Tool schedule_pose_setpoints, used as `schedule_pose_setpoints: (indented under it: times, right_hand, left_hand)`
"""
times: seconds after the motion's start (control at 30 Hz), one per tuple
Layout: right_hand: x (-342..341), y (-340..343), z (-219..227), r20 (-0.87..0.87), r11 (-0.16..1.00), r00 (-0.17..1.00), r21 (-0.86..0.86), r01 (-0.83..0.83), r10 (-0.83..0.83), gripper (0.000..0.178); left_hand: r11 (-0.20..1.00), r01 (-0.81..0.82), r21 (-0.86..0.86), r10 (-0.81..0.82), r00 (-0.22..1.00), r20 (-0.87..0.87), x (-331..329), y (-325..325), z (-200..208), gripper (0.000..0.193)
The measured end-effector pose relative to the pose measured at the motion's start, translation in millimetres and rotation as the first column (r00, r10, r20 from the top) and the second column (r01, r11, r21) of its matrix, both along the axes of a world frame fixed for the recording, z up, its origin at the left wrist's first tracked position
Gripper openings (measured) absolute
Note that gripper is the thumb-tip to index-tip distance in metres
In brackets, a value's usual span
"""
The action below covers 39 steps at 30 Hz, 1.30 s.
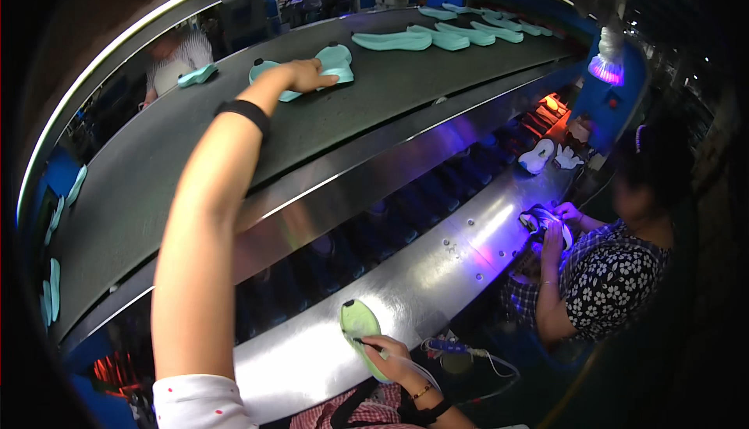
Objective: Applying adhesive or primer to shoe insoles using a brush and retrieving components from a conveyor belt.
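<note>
My left arm stretches across the dark conveyor belt point(195, 128). On it, my left hand point(300, 76) has its fingers closed over the near side of a pale teal shoe sole point(335, 56). A second teal sole point(264, 68) lies partly behind that hand and wrist. Low in the picture, my right hand point(392, 360) pinches a slim dark pen-like tool point(363, 341). Its tip is over a light green shoe sole point(359, 318), which has a dark patch at its far end. The palm hides the sole's near part.
Several teal soles point(390, 41) lie farther right on the belt. A metal ledge point(421, 273) runs below it. At the right, a co-worker point(616, 281) handles a shoe point(538, 222) under purple light. Another person point(175, 62) stands across the belt. A cable point(499, 363) hangs near my right hand.
</note>
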State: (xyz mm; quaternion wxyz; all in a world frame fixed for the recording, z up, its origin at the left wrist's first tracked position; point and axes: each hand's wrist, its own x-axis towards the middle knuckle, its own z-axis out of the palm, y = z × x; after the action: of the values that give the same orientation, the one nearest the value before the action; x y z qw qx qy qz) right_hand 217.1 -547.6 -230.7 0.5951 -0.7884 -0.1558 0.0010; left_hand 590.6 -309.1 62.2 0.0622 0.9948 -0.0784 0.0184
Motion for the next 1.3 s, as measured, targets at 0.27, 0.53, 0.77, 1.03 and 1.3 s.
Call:
schedule_pose_setpoints:
  times: [0.27,0.53,0.77,1.03,1.3]
  right_hand:
    - [0.6,2.2,-42.7,-0.250,1.000,0.968,0.024,0.000,0.006,0.017]
    - [8.3,9.0,3.9,-0.437,0.957,0.899,0.274,0.095,0.036,0.023]
    - [0.0,18.8,19.7,-0.470,0.643,0.789,0.756,0.127,0.396,0.024]
    - [-22.8,44.8,59.5,-0.361,0.653,0.765,0.751,-0.101,0.533,0.024]
    - [-38.0,104.8,60.0,-0.440,0.732,0.633,0.603,-0.318,0.637,0.020]
  left_hand:
    - [0.977,-0.160,0.140,0.184,0.967,-0.178,-185.6,96.3,9.4,0.060]
    - [0.817,-0.510,0.268,0.448,0.855,0.261,-360.3,207.8,-35.6,0.042]
    - [0.432,0.374,-0.820,0.802,0.256,0.540,-460.5,149.4,-114.8,0.023]
    - [-0.851,0.138,-0.507,0.023,0.974,0.226,-542.6,87.3,-220.1,0.055]
    - [-0.940,-0.102,-0.326,-0.088,0.995,-0.057,-534.8,27.2,-317.0,0.070]
